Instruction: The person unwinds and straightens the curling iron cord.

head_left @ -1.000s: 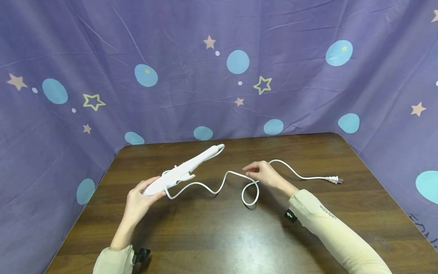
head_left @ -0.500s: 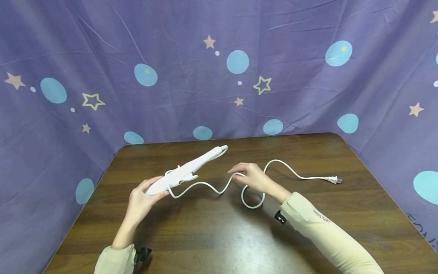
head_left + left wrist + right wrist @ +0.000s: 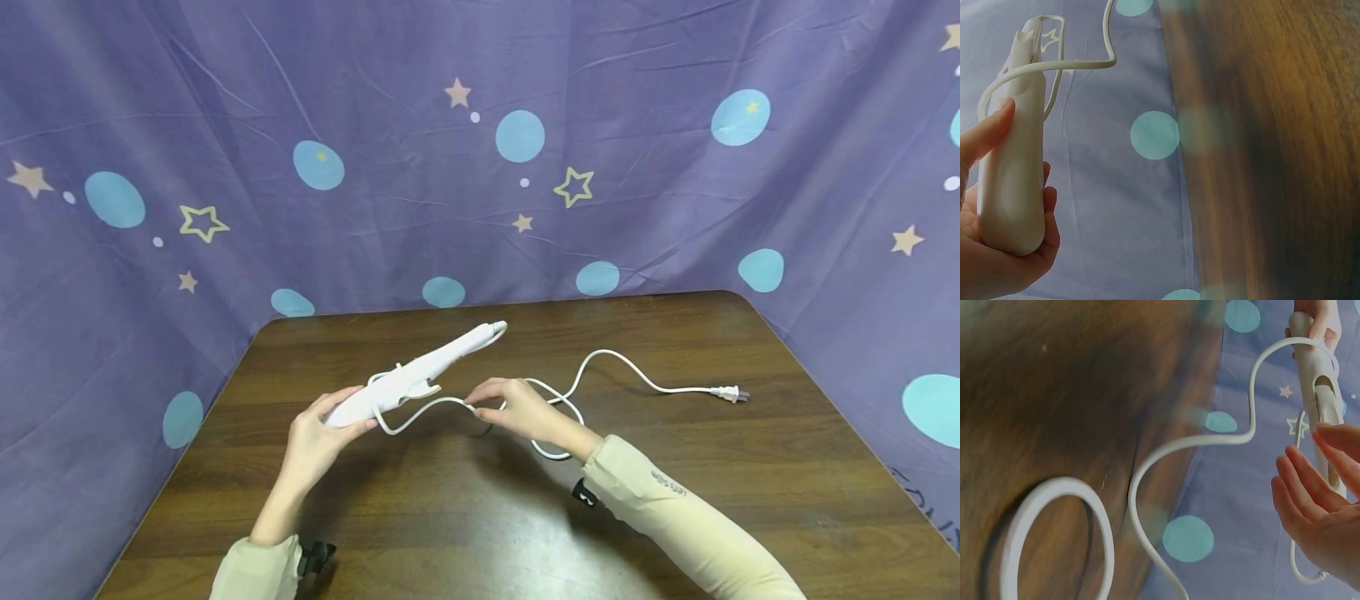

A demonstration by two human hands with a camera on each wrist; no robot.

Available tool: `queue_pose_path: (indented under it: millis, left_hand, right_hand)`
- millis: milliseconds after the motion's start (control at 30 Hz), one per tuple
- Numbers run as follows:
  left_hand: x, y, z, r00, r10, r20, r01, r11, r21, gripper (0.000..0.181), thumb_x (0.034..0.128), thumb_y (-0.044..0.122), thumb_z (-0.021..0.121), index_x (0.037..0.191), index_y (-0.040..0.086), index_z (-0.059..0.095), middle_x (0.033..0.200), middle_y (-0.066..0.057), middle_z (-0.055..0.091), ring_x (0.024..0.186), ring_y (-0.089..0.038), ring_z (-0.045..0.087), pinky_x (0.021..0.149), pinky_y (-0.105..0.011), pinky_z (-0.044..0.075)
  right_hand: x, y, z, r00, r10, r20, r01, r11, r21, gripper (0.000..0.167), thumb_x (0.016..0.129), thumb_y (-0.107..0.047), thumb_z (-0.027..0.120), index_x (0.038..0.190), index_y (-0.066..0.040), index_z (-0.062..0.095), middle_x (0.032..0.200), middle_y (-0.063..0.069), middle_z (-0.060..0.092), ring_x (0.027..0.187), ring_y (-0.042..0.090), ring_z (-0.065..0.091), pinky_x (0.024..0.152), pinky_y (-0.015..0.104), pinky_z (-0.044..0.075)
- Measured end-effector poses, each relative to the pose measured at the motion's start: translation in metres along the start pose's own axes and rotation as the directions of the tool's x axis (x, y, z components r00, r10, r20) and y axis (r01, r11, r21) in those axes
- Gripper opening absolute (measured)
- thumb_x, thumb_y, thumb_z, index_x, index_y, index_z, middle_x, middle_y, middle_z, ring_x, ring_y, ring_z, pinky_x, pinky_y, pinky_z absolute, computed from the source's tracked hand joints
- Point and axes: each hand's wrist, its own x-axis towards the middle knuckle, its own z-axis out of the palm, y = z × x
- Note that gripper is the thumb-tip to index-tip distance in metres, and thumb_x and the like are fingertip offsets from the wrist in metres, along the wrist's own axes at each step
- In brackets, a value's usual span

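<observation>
A slim white hair tool that looks like a curling iron is raised at a slant over the table, a small lever sticking out from its side. My left hand grips its rounded lower end, thumb on one side and fingers round the other in the left wrist view. From the tool's far tip the white cord loops back around the body, then trails right. My right hand hovers over the cord with its fingertips beside it. In the right wrist view those fingers are loosely extended, with no cord visible between them.
Farther right on the brown wooden table, the cord makes a loose loop and ends in a two-pin plug. A purple curtain with stars and blue dots hangs behind the table's back edge.
My right hand has moved left along the cord, toward the curling iron. The cord's loop has shifted slightly. My left hand and the iron have drifted a little to the right.
</observation>
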Motion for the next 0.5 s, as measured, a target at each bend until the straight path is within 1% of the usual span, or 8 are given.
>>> queue_pose_path:
  millis: [100, 233, 367, 500]
  left_hand:
    - [0.000, 0.002, 0.001, 1.000, 0.016, 0.004, -0.016, 1.000, 0.001, 0.048, 0.0594, 0.011, 0.081, 0.105, 0.007, 0.065, 0.093, -0.008, 0.064, 0.078, -0.009, 0.048, 0.068, -0.018, 0.034]
    - [0.000, 0.003, 0.002, 0.999, 0.031, 0.015, -0.031, 1.000, -0.005, 0.048, 0.0592, 0.012, 0.081, 0.105, 0.008, 0.065, 0.092, -0.007, 0.064, 0.077, -0.011, 0.048, 0.067, -0.018, 0.034]
    - [0.000, 0.005, 0.003, 0.999, 0.033, 0.032, -0.033, 0.999, -0.001, 0.049, 0.0595, 0.013, 0.081, 0.105, 0.008, 0.064, 0.095, -0.007, 0.064, 0.079, -0.013, 0.049, 0.068, -0.019, 0.035]
    - [0.000, 0.007, 0.004, 0.999, 0.034, 0.039, -0.034, 0.999, 0.007, 0.049, 0.0595, 0.014, 0.081, 0.106, 0.009, 0.064, 0.096, -0.007, 0.064, 0.080, -0.015, 0.049, 0.068, -0.020, 0.035]
  right_hand:
    - [0.002, 0.000, 0.006, 1.000, 0.014, -0.002, -0.014, 1.000, 0.011, 0.019, 0.079, -0.008, 0.062, 0.097, -0.004, 0.067, 0.097, 0.006, 0.064, 0.095, 0.016, 0.057, 0.084, 0.027, 0.041]
    - [0.005, 0.003, 0.012, 0.998, 0.053, -0.024, -0.052, 0.998, 0.029, 0.021, 0.080, -0.009, 0.062, 0.100, -0.005, 0.066, 0.100, 0.007, 0.063, 0.098, 0.018, 0.056, 0.087, 0.029, 0.040]
    - [0.009, 0.009, 0.019, 0.994, 0.095, -0.049, -0.092, 0.995, 0.047, 0.021, 0.080, -0.007, 0.062, 0.100, -0.005, 0.066, 0.100, 0.007, 0.063, 0.098, 0.018, 0.056, 0.087, 0.031, 0.040]
    - [0.013, 0.014, 0.024, 0.991, 0.118, -0.058, -0.115, 0.992, 0.051, 0.020, 0.080, -0.006, 0.062, 0.099, -0.003, 0.066, 0.099, 0.008, 0.064, 0.098, 0.020, 0.056, 0.086, 0.031, 0.041]
